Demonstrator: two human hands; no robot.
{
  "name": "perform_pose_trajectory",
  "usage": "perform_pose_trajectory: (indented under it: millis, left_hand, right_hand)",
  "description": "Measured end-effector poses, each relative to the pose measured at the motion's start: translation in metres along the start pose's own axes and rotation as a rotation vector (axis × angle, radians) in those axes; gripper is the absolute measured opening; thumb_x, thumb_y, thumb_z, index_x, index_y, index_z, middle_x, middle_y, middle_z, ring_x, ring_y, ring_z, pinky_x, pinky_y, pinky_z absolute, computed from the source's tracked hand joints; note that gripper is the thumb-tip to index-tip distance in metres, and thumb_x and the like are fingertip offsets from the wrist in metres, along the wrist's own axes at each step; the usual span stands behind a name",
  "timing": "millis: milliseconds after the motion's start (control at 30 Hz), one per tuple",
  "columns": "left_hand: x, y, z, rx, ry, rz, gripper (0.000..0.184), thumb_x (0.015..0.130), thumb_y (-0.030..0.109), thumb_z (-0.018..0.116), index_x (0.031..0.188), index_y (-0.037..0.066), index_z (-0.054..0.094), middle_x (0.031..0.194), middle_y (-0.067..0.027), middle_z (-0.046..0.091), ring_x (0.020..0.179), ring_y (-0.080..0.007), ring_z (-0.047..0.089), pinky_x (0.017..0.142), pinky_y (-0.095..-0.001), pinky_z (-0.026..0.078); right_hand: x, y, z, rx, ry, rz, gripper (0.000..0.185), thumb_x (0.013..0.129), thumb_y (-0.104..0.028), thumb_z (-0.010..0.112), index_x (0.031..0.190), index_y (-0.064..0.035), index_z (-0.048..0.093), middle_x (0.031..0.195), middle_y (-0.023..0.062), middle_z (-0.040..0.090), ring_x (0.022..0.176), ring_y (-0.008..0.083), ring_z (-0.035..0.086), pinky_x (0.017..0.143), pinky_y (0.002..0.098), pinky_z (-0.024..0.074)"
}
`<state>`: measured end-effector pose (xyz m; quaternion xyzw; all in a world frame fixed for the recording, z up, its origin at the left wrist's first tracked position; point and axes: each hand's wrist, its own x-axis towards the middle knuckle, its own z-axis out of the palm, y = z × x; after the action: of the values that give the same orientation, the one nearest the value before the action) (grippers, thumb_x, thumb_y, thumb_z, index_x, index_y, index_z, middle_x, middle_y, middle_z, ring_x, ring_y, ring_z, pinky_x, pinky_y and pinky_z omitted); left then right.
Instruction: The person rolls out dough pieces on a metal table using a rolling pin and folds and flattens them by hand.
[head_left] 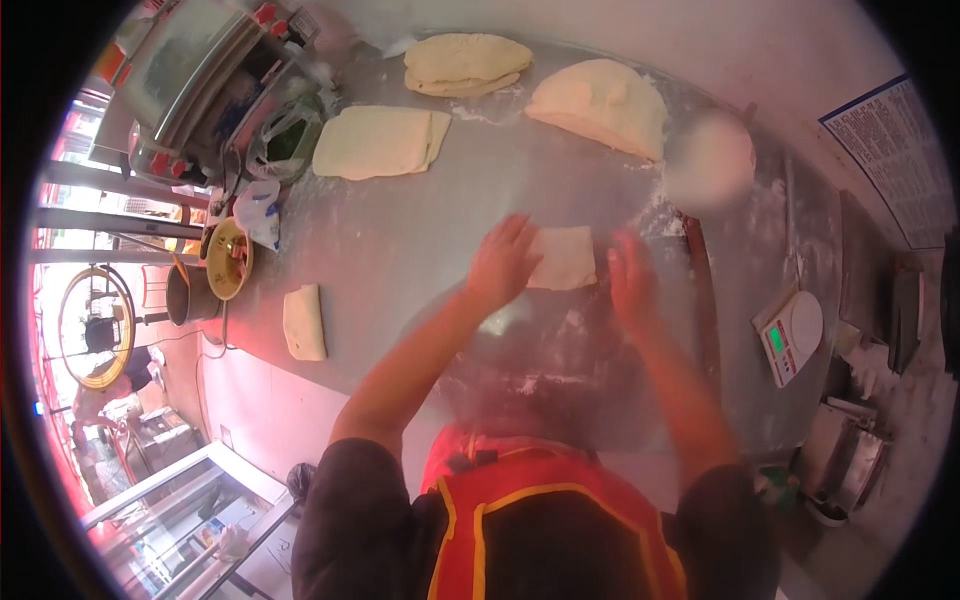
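A small folded rectangle of dough [563, 258] lies flat on the metal worktop [450, 240] between my hands. My left hand [505, 265] rests at its left edge with the fingers stretched out, touching it. Just off its right edge is my right hand [632, 282], fingers extended and a little blurred; whether it touches the dough I cannot tell. Neither hand grips anything. To the right lies a long brown rolling pin [703, 300]. Another folded dough piece [304, 322] sits near the left front edge.
Along the back are a folded dough slab [375, 142], a layered dough piece [467, 64] and a large dough mound [605, 105]. A digital scale [793, 335] stands at right, a yellow bowl [230, 258] at left. Machinery [200, 80] fills the back left corner.
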<state>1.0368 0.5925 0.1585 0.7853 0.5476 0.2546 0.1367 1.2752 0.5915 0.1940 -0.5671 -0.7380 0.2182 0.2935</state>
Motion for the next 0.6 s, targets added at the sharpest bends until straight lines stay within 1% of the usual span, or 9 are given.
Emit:
perform_pose_trajectory:
  millis: [33,133,200,267,333,433,500,567,600]
  left_hand:
    - [0.007,0.001,-0.002,-0.057,-0.007,-0.098,0.045,0.079,0.021,0.068,0.121,0.007,0.057,0.13,-0.0131,0.053,0.122,-0.0319,0.048,0.101,-0.0424,0.04]
    - [0.013,-0.007,0.004,-0.026,-0.124,-0.085,0.045,0.08,0.022,0.068,0.121,0.007,0.057,0.131,-0.0134,0.052,0.121,-0.0328,0.048,0.101,-0.0422,0.04]
    - [0.013,-0.008,0.002,-0.05,-0.147,-0.079,0.046,0.081,0.023,0.068,0.122,0.008,0.057,0.129,-0.013,0.053,0.121,-0.0329,0.047,0.102,-0.0425,0.039]
    - [0.015,-0.009,0.001,-0.066,-0.168,-0.085,0.046,0.08,0.025,0.069,0.122,0.008,0.057,0.128,-0.0129,0.053,0.121,-0.033,0.047,0.103,-0.0425,0.038]
    - [0.018,-0.009,-0.001,-0.074,-0.183,-0.108,0.047,0.078,0.026,0.071,0.12,0.008,0.059,0.127,-0.0129,0.054,0.121,-0.0331,0.047,0.102,-0.0423,0.038]
    - [0.028,0.006,-0.02,-0.074,-0.272,-0.192,0.045,0.075,0.028,0.074,0.114,0.008,0.062,0.125,-0.0137,0.055,0.118,-0.0329,0.049,0.099,-0.0412,0.04]
    - [0.031,0.0,-0.017,-0.026,-0.308,-0.189,0.044,0.073,0.028,0.076,0.111,0.009,0.064,0.124,-0.0144,0.055,0.116,-0.0329,0.05,0.096,-0.0409,0.042]
    - [0.041,-0.003,-0.011,0.022,-0.409,-0.22,0.044,0.071,0.028,0.077,0.109,0.009,0.064,0.12,-0.0149,0.057,0.112,-0.033,0.052,0.093,-0.0413,0.043]
    - [0.05,-0.002,-0.009,0.052,-0.498,-0.251,0.043,0.071,0.028,0.077,0.108,0.009,0.064,0.116,-0.015,0.058,0.11,-0.0332,0.053,0.092,-0.0418,0.044]
  right_hand:
    - [-0.007,-0.001,-0.001,-0.001,0.092,0.059,0.042,0.092,-0.021,0.055,0.127,0.003,0.049,0.136,0.0258,0.045,0.127,0.0427,0.042,0.107,0.0468,0.0336]
    - [-0.066,-0.009,0.003,-0.12,0.142,0.24,0.051,0.093,-0.022,0.054,0.135,0.0046,0.04,0.142,0.0297,0.036,0.131,0.0449,0.035,0.111,0.0496,0.0255]
    - [-0.109,0.0,0.037,-0.261,0.148,0.423,0.055,0.092,-0.022,0.054,0.136,0.0063,0.038,0.143,0.0293,0.034,0.133,0.0444,0.032,0.112,0.0519,0.0212]
    - [-0.107,-0.071,0.033,-0.317,-0.387,0.298,0.055,0.092,-0.021,0.053,0.137,0.0057,0.037,0.141,0.028,0.037,0.133,0.0438,0.033,0.112,0.0513,0.0223]
    - [-0.14,-0.075,0.089,-0.049,-0.187,-0.233,0.053,0.091,-0.021,0.053,0.136,0.0031,0.04,0.138,0.0275,0.039,0.131,0.0432,0.037,0.111,0.0507,0.0252]
    - [-0.107,-0.086,0.092,0.203,-0.192,-0.244,0.05,0.09,-0.021,0.054,0.134,0.0013,0.043,0.136,0.0272,0.041,0.127,0.0436,0.04,0.108,0.05,0.0294]
    - [-0.065,-0.062,0.064,0.21,-0.125,0.013,0.048,0.088,-0.016,0.056,0.131,0.0008,0.045,0.137,0.0254,0.041,0.123,0.0434,0.042,0.105,0.0497,0.0329]
    - [-0.014,-0.033,0.041,-0.077,0.073,-0.124,0.058,0.08,-0.018,0.068,0.132,-0.0045,0.046,0.134,0.0211,0.046,0.126,0.0407,0.042,0.103,0.0467,0.0372]
    - [0.009,-0.028,0.032,-0.129,-0.018,-0.195,0.057,0.078,-0.012,0.067,0.131,-0.0037,0.047,0.129,0.0211,0.049,0.123,0.0403,0.043,0.102,0.047,0.0377]
